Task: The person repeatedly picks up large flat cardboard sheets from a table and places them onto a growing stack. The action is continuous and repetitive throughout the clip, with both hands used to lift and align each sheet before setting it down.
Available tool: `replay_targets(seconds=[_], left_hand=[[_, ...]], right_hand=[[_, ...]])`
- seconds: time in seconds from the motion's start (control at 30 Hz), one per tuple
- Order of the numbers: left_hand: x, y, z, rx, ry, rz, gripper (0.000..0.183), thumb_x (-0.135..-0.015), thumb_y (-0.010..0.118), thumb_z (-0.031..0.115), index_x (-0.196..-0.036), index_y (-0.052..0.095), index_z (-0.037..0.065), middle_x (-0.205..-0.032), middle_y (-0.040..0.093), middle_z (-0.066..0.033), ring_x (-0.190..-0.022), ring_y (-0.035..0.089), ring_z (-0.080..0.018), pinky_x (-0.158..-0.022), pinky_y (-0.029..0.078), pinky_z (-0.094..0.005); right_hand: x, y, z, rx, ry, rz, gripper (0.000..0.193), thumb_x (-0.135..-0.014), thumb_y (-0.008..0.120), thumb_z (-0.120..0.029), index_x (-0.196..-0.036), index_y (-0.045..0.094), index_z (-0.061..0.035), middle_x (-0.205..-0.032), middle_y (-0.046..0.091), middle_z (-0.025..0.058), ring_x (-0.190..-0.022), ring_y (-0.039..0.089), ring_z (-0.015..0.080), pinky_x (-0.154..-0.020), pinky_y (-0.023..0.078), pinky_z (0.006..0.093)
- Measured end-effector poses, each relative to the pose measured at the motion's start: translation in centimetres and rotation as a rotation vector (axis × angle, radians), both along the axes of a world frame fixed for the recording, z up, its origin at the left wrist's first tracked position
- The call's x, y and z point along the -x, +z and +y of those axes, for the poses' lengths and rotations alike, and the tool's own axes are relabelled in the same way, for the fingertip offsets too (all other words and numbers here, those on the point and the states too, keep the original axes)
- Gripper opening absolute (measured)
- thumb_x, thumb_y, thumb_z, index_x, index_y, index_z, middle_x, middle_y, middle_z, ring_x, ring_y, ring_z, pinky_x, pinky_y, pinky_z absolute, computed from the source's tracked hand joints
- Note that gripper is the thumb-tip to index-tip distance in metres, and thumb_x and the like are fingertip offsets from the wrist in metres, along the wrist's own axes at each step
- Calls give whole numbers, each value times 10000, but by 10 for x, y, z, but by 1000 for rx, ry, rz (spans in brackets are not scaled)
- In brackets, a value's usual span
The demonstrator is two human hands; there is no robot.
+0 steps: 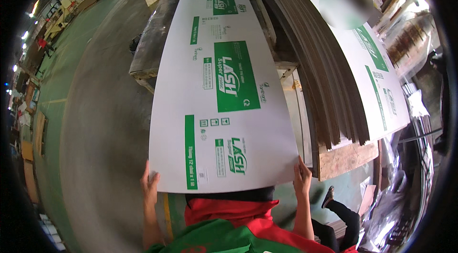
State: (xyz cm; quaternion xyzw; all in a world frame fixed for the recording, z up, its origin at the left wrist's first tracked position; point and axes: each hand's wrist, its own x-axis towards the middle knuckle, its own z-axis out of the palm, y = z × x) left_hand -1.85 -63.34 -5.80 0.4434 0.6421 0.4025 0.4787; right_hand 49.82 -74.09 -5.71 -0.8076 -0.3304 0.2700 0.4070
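A long white cardboard sheet (167, 110) with green printed panels stretches away from me, its near edge just in front of my body. My left hand (150, 184) grips it at the near left corner, thumb on top and fingers along the side. At the near right corner, my right hand (302, 176) holds the opposite edge in the same way. The undersides of both grips are hidden. Toward its far end, the sheet lies over a table-like machine bed (155, 38).
To the right, a tall stack of similar cardboard sheets (324, 62) rests on a wooden pallet (348, 160). A blurred patch covers part of a person behind it. Clear plastic wrap (389, 205) lies at the lower right. A dark-trousered leg (350, 224) shows there.
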Motion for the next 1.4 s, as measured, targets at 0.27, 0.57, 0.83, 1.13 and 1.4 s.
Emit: replay_targets(seconds=[0.27,0.57,0.83,1.13,1.4], left_hand=[[15,34,22,-86,-83,211,564,-968,609,135,-1464,423,-59,-1249,647,-167,-1105,601,-170,-935,487,-306],[-57,-30,194,-119,6,307,653,-962,663,322,-1438,451,-72,-1324,609,-210,-1170,591,-203,-1003,468,-341],[-73,-86,318,-147,-10,305,708,-965,640,420,-1450,441,-56,-1341,594,-233,-1211,597,-278,-1026,463,-372],[-99,-74,377,-296,-223,922,660,-984,619,301,-1511,338,22,-1409,481,-262,-1366,396,-407,-1104,368,-497],[-152,-95,196,-349,-550,424,457,-996,605,336,-1272,597,-28,-1308,565,-204,-1210,574,-318,-929,516,-440]], right_hand=[[31,37,1,-38,-117,172,454,-995,541,-149,-1402,516,51,-954,626,29,-845,548,89,-728,454,255],[-50,-21,185,-32,-33,-196,391,-1008,561,-186,-1312,599,57,-1140,702,181,-1074,635,191,-963,475,328],[-86,-80,310,-151,-93,79,364,-1023,532,-175,-1318,607,26,-1245,672,137,-1123,615,182,-963,477,305],[-43,63,265,-361,263,-1064,624,-848,704,-203,-1380,470,24,-1335,536,245,-1215,539,413,-1012,466,491],[-124,134,43,424,-295,-979,634,-793,757,-444,-1112,603,81,-1161,611,259,-1067,609,366,-930,490,442]])
